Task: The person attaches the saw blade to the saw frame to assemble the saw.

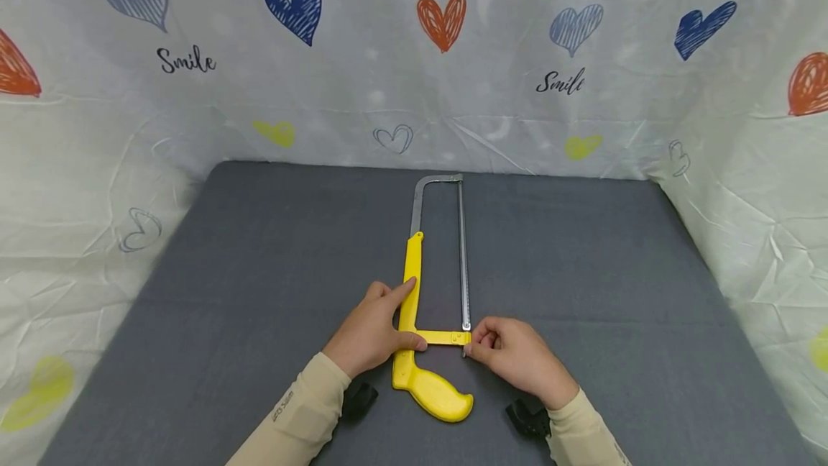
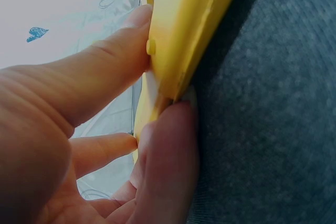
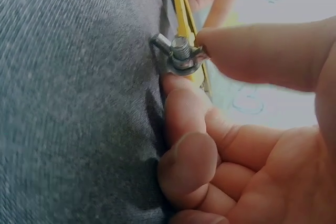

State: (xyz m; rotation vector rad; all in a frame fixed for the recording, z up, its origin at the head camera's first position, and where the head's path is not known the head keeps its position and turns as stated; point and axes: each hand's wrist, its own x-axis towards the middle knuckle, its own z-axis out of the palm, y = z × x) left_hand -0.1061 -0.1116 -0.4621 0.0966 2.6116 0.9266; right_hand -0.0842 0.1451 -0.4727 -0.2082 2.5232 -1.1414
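Note:
A hacksaw (image 1: 443, 395) with a yellow handle lies on the grey cloth, its silver bow pointing away from me. My left hand (image 1: 369, 329) grips the yellow part of the frame, thumb by the crossbar and index finger further up. In the left wrist view, its fingertips hold the yellow frame (image 2: 176, 30) from both sides. At the right end of the crossbar, my right hand (image 1: 517, 357) pinches a metal wing nut (image 3: 184, 64) between thumb and fingers. A threaded stud sticks out through the nut. The blade (image 1: 463, 257) runs straight from the crossbar to the bow's far end.
Grey cloth (image 1: 291, 250) covers the table. A white curtain (image 1: 362, 70) printed with hearts and "Smile" hangs behind it and along both sides. Black wrist devices show by the left sleeve (image 1: 304, 401) and the right sleeve (image 1: 585, 426).

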